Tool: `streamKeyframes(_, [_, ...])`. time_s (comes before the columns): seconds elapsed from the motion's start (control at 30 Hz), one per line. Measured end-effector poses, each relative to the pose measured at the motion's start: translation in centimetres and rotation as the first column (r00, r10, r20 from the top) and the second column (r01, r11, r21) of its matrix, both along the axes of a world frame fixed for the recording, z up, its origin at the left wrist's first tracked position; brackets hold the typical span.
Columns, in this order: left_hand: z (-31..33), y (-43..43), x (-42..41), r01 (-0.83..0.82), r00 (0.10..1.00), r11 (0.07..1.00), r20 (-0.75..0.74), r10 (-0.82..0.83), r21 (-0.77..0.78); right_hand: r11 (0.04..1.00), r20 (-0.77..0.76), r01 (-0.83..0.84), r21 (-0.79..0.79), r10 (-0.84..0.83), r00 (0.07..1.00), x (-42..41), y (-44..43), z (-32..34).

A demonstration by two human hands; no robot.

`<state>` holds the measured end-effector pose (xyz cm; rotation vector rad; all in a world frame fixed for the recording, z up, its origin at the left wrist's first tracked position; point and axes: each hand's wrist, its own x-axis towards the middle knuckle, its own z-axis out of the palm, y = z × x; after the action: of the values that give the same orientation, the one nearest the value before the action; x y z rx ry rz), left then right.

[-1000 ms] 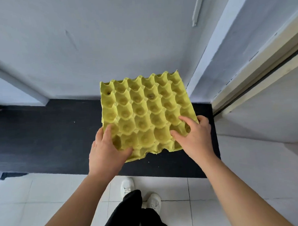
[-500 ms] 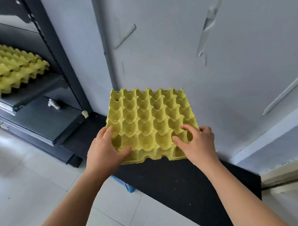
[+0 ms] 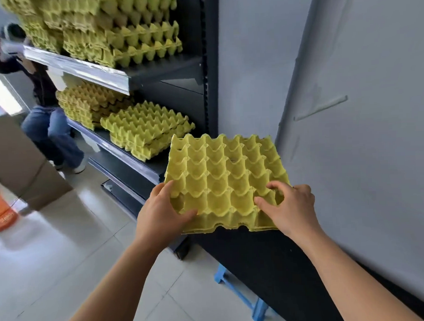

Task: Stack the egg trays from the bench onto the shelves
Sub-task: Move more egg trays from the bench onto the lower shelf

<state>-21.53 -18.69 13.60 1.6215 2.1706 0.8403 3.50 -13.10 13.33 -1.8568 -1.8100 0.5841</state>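
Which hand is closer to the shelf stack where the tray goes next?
Left. The left hand grips the egg tray on the side nearest the lower shelf stack; the right hand is by the wall.

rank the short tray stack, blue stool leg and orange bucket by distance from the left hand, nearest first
From the left hand:
1. Short tray stack, above it on the lower shelf.
2. Blue stool leg, lower right, under the bench.
3. Orange bucket, far left on the floor.

Pale grey wall (image 3: 347, 59) on the right, glossy light floor tiles (image 3: 53, 262) below. A cardboard box (image 3: 18, 162) and orange bucket (image 3: 1, 211) stand at left, beside what seems a bright doorway.
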Motion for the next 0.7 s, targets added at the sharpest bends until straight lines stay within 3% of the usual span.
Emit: streamKeyframes(0.7, [-1.3,15.7,-25.9,-0.172,0.985,0.984,0.028,0.173,-0.036,0.988,0.020,-0.140,0.068,0.139,0.990,-26.8,17.9,-2.7])
